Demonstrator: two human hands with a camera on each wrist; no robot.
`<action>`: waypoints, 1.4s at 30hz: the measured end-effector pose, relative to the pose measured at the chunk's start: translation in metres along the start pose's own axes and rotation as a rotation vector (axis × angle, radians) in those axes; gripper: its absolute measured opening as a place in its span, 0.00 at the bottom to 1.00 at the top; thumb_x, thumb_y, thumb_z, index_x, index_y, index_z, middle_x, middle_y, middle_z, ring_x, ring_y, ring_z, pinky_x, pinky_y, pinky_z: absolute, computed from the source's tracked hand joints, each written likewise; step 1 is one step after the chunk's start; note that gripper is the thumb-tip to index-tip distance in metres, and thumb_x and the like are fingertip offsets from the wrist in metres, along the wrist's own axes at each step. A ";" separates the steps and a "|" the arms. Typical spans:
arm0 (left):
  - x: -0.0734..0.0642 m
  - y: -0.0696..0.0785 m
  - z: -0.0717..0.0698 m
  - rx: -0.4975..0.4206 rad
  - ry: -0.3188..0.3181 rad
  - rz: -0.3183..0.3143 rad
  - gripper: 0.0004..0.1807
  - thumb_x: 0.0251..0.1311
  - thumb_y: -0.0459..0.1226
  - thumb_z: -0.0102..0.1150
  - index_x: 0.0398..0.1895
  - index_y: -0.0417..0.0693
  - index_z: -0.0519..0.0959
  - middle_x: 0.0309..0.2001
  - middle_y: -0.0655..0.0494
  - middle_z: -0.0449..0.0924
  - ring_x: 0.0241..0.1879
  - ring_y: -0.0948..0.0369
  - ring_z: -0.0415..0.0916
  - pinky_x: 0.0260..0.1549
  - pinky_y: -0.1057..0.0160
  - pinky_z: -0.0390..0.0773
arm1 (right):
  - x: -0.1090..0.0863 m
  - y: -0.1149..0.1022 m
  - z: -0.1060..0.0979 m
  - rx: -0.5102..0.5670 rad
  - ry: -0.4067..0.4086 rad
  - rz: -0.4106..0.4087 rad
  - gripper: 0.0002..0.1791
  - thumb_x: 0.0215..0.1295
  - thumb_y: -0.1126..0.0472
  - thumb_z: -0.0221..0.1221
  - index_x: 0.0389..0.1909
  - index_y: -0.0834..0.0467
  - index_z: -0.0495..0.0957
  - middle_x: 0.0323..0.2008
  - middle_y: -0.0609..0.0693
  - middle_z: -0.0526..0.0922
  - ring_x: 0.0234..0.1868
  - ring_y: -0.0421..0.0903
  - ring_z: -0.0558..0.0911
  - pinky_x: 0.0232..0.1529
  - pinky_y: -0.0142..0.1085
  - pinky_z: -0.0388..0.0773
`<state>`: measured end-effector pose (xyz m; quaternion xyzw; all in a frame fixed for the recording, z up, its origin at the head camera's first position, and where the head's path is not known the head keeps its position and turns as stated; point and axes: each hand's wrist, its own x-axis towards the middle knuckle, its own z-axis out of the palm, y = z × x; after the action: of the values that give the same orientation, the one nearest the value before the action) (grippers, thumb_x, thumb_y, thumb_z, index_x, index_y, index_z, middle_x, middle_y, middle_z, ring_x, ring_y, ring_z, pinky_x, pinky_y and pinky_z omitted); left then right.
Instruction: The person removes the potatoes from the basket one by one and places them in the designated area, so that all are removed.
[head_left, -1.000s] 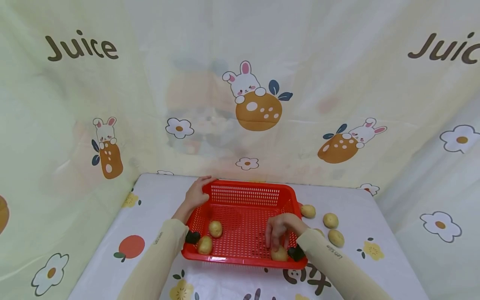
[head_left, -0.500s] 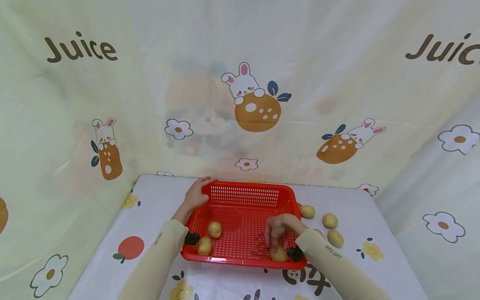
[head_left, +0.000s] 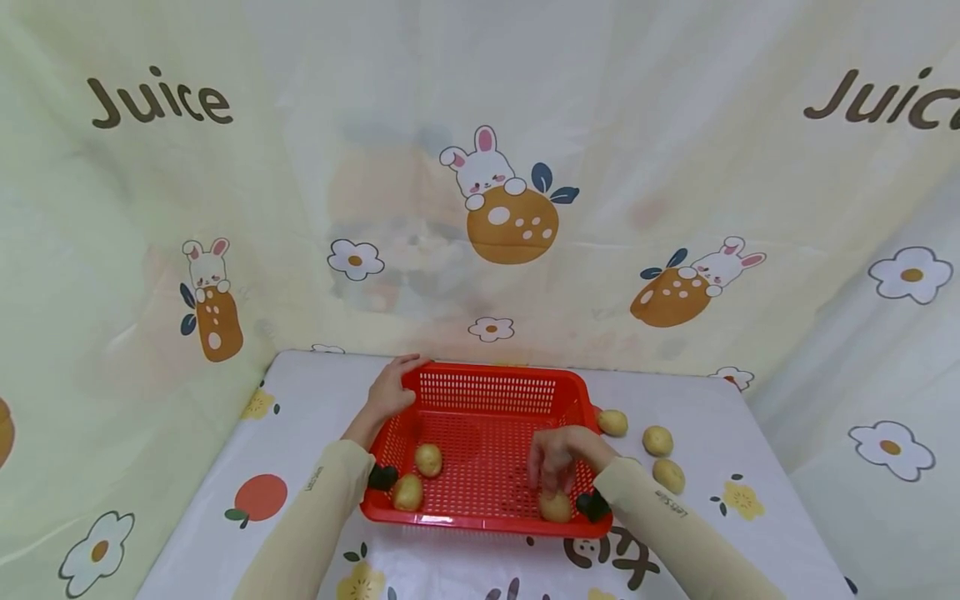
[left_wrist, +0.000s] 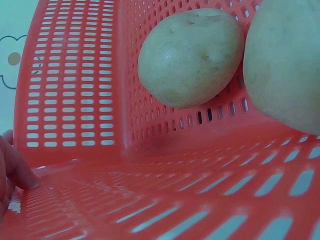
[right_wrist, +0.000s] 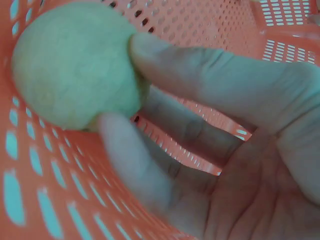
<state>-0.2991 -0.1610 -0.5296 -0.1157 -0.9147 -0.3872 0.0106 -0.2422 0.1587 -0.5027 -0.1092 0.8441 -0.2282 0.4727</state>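
Observation:
A red plastic basket (head_left: 487,454) with slotted walls stands on the table. My left hand (head_left: 390,392) holds its rim at the far left corner, thumb inside the wall. In the basket's near right corner lies a potato (head_left: 555,506), which my right hand (head_left: 562,457) pinches from above. The right wrist view shows my thumb and a finger against this potato (right_wrist: 75,65), which sits by the basket wall. Two more potatoes lie at the basket's left side, one farther back (head_left: 428,460) and one near the front corner (head_left: 408,492); they also fill the left wrist view.
Outside the basket, to its right, lie a potato (head_left: 612,422) close to the wall, another potato (head_left: 657,441) and a third potato (head_left: 669,476). A patterned white cloth (head_left: 322,533) covers the table. Printed curtains (head_left: 420,167) hang behind and at both sides.
The right hand stays at the same potato, its fingers shifted slightly. A potato edge seen beside the right sleeve earlier is now hidden. The left hand keeps its place on the rim.

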 end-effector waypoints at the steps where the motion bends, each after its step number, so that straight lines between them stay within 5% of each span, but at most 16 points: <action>1: 0.000 0.000 0.000 0.000 -0.002 -0.001 0.38 0.47 0.22 0.50 0.68 0.45 0.72 0.70 0.45 0.64 0.68 0.43 0.61 0.48 0.45 0.75 | -0.001 0.000 0.000 0.002 -0.001 -0.001 0.10 0.51 0.71 0.70 0.35 0.57 0.88 0.37 0.51 0.81 0.29 0.47 0.82 0.32 0.40 0.84; 15: 0.001 -0.002 0.001 -0.019 -0.005 -0.011 0.37 0.48 0.23 0.51 0.68 0.46 0.73 0.71 0.47 0.63 0.69 0.44 0.60 0.55 0.42 0.71 | -0.018 -0.002 -0.009 0.063 0.029 -0.038 0.10 0.53 0.70 0.69 0.37 0.59 0.88 0.36 0.51 0.84 0.34 0.49 0.81 0.37 0.44 0.84; 24: 0.001 -0.004 0.001 -0.018 -0.009 0.000 0.37 0.49 0.23 0.51 0.68 0.46 0.72 0.70 0.46 0.64 0.69 0.44 0.60 0.53 0.43 0.73 | -0.030 0.004 -0.016 0.070 0.088 -0.165 0.12 0.53 0.72 0.68 0.40 0.62 0.88 0.30 0.52 0.87 0.27 0.46 0.83 0.32 0.45 0.84; 42: 0.000 0.001 0.001 -0.042 -0.011 -0.033 0.37 0.47 0.22 0.51 0.68 0.44 0.72 0.71 0.47 0.63 0.69 0.44 0.59 0.60 0.40 0.67 | -0.079 0.023 -0.044 0.180 0.204 -0.387 0.13 0.56 0.69 0.67 0.44 0.63 0.86 0.39 0.55 0.86 0.34 0.50 0.85 0.35 0.45 0.84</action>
<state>-0.2989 -0.1592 -0.5297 -0.1028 -0.9081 -0.4059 -0.0033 -0.2370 0.2226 -0.4348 -0.2026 0.8272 -0.3988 0.3402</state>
